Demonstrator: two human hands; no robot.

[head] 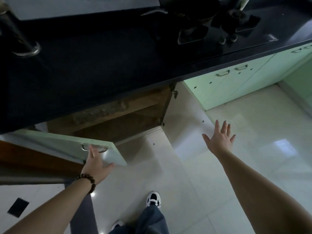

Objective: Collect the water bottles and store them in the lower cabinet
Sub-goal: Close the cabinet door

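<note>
The left hand (pixel 97 162) lay with straight fingers on the metal handle (pixel 93 148) of the open pale-green lower cabinet door (pixel 70 146). The right hand (pixel 219 138) hovered, fingers spread wide, holding nothing. No water bottles could be made out; the black counter (pixel 101 65) was dark.

no readable text, no labels, no brand marks, no numbers (dim, blurred countertop items included)

The black counter (pixel 101 68) hides most of the open cabinet (pixel 121 122), so the inside is too dark to see. The left hand (pixel 97 163) covers part of the door handle (pixel 93 147). Far things on the counter are dark and blurry.
</note>
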